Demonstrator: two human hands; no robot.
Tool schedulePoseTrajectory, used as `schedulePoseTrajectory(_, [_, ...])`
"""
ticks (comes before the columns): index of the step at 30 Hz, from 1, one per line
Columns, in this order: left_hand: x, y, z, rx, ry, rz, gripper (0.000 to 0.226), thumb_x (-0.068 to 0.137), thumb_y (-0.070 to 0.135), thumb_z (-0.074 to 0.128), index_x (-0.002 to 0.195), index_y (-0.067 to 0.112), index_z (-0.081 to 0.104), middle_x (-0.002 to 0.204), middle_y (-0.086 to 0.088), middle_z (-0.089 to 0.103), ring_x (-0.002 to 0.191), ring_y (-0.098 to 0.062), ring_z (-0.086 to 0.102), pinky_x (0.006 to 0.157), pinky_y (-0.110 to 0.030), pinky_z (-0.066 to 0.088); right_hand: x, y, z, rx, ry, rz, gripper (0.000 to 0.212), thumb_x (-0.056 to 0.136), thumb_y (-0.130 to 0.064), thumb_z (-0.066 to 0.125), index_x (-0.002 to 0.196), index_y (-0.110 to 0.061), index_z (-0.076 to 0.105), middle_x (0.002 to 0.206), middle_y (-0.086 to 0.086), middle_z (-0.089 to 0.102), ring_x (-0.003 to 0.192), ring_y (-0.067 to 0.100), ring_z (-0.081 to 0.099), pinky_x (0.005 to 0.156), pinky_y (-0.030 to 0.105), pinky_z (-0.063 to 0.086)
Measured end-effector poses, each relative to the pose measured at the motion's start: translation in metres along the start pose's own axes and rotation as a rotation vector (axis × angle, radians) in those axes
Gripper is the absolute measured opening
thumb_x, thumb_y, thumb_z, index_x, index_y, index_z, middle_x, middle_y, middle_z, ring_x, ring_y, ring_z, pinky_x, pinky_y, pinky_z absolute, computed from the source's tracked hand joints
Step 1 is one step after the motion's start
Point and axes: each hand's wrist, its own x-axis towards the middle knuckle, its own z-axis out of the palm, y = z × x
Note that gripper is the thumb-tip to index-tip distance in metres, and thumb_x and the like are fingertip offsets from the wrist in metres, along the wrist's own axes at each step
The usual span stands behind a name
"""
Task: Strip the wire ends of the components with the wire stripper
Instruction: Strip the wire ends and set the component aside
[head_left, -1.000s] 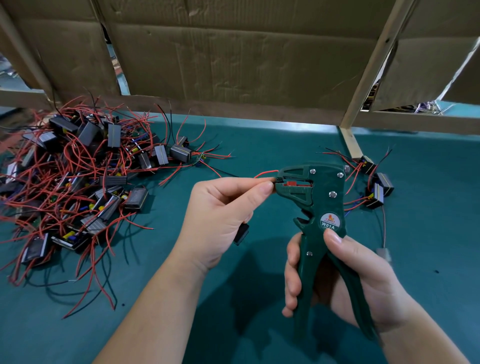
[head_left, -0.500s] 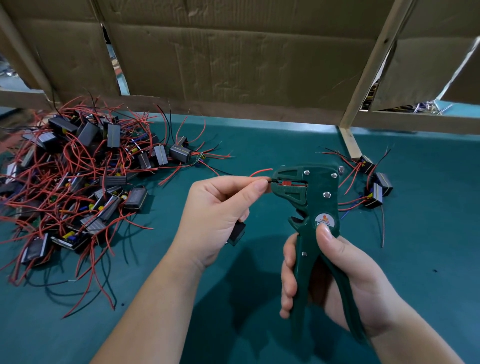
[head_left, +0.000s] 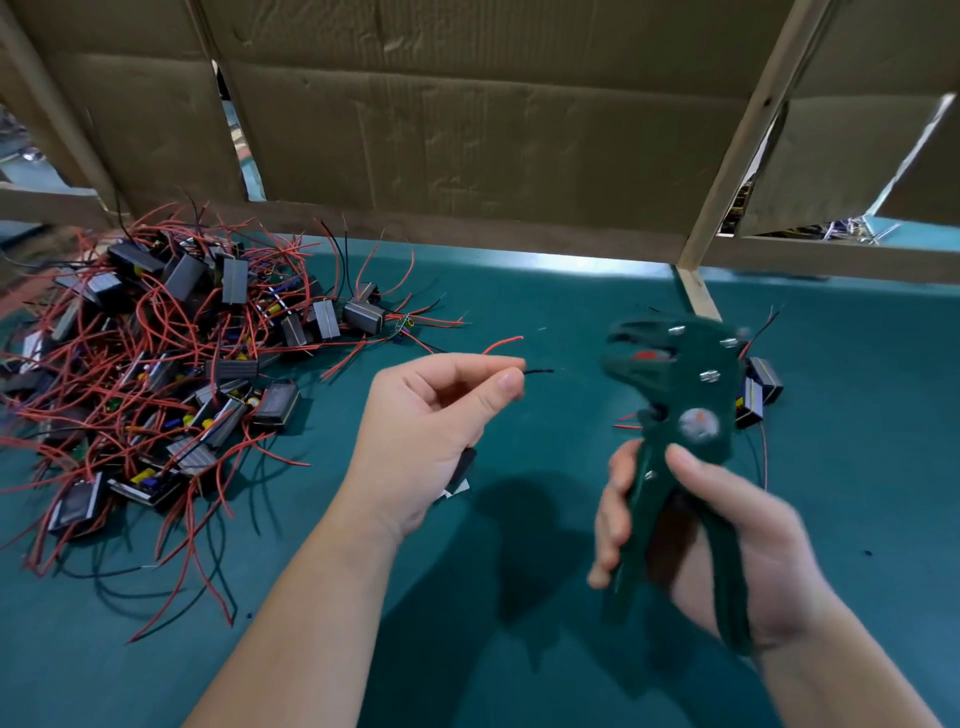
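Left hand (head_left: 431, 431): thumb and forefinger pinched together on a black wire (head_left: 537, 371), whose short end juts right from the fingertips, with a fine bare tip just visible. A red wire (head_left: 503, 343) curves up and right from behind the same hand, its end free. The component (head_left: 460, 473) to which they appear to belong hangs under the palm, dark-bodied, mostly hidden by the hand, above the mat (head_left: 519, 649). Right hand (head_left: 727, 530): fingers and thumb wrapped round the two handles of the green stripper (head_left: 675, 374), which is held upright with its head toward the black wire end and apart from it; nothing is seen between its jaws. The head is motion-blurred; the jaws look parted, with a red insert showing. To the left on the mat lies a large pile (head_left: 171, 364) of similar components tangled in red and black wires. A small group (head_left: 761, 384) of components lies to the right, partly hidden behind the stripper head. Cardboard (head_left: 467, 130) on a wooden post (head_left: 737, 135) closes off the far edge of the mat.
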Motion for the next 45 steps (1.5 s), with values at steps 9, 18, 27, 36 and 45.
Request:
schedulePoseTrajectory(9, [0.006,-0.002,-0.011,0.003,0.016,0.058,0.008,0.076,0.025,0.071,0.08,0.028,0.078,0.07,0.003,0.07,0.049,-0.007,0.037,0.046,-0.015,0.033,-0.005,-0.014,-0.018,0.388,-0.114,-0.153,0.039,0.091,-0.018,0.057,0.117,0.011,0.052,0.104,0.036,0.056,0.094,0.048,0.057,0.094,0.063,0.04])
schedulePoseTrajectory(18, [-0.005,-0.009,0.009,0.108,-0.187,0.073,0.005,0.087,0.023,0.064,0.085,0.024,0.068,0.082,0.002,0.074,0.048,-0.004,0.046,0.041,-0.016,0.033,0.006,0.015,0.007,0.068,-0.031,-0.169,0.074,0.067,-0.028,0.082,0.129,0.003,0.055,0.126,0.024,0.059,0.078,0.04,0.063,0.075,0.054,0.051])
schedulePoseTrajectory(27, [-0.009,-0.012,0.032,-0.297,-0.012,-0.137,0.024,0.096,0.023,0.046,0.117,0.014,0.051,0.085,-0.005,0.07,0.065,-0.012,0.049,0.043,-0.017,0.039,0.013,0.028,0.019,0.081,-0.092,-0.028,0.07,0.064,-0.027,0.084,0.124,0.001,0.061,0.083,0.025,0.065,0.074,0.038,0.065,0.077,0.054,0.052])
schedulePoseTrajectory(36, [0.004,-0.022,0.014,-0.086,0.122,-0.021,0.024,0.105,0.02,0.033,0.103,0.023,0.057,0.109,0.005,0.073,0.112,-0.008,0.062,0.09,-0.026,0.045,0.014,0.0,-0.002,0.034,0.149,-0.139,0.077,0.053,-0.027,0.087,0.116,0.009,0.062,0.082,0.03,0.059,0.068,0.039,0.063,0.066,0.052,0.054])
schedulePoseTrajectory(45, [0.022,-0.035,-0.045,0.936,0.206,-0.116,0.039,0.088,0.016,0.059,0.124,0.03,0.057,0.127,0.005,0.056,0.119,-0.016,0.047,0.1,-0.032,0.037,0.02,-0.037,-0.072,-0.078,0.637,-0.379,0.035,0.094,-0.018,0.051,0.122,0.002,0.055,0.1,0.016,0.056,0.073,0.034,0.068,0.068,0.048,0.058])
